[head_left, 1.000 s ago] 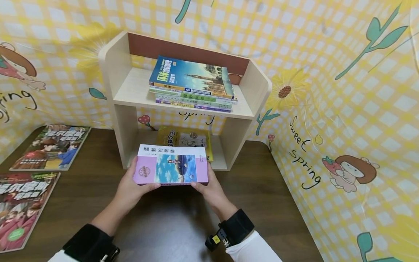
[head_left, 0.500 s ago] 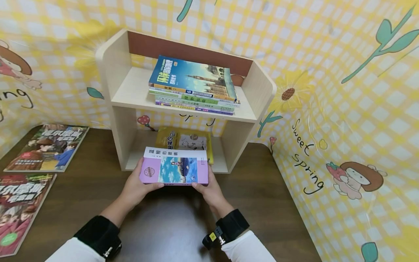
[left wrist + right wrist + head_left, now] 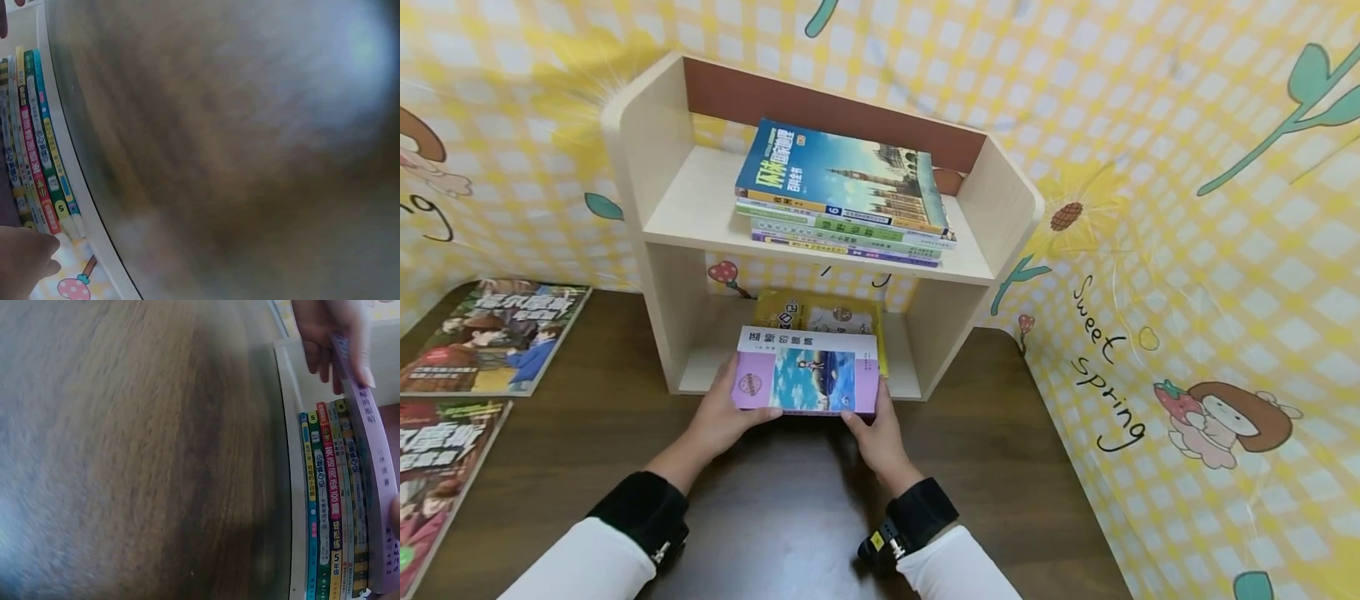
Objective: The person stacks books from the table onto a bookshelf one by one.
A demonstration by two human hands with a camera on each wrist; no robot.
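Both hands hold a purple book [image 3: 807, 382] with a sky picture on its cover, flat and level at the mouth of the lower compartment of a small wooden shelf [image 3: 655, 275]. My left hand [image 3: 737, 408] grips its left end and my right hand [image 3: 865, 412] its right end, thumbs on top. Beneath and behind the book, a yellow-covered book [image 3: 820, 315] tops a stack in that compartment. In the right wrist view the purple book's spine [image 3: 370, 481] lies just beside the stacked spines [image 3: 331, 512], with fingers [image 3: 328, 334] curled on its far end.
Several books [image 3: 842, 187] are stacked on the upper shelf, a blue one on top. Two comic magazines [image 3: 490, 337] [image 3: 437, 467] lie on the dark wooden table [image 3: 790, 517] at the left. A yellow checked backdrop [image 3: 1187, 250] closes in the back and right side.
Both hands have carried the purple book forward, from over the table to the front of the shelf's lower compartment. The grip is unchanged.
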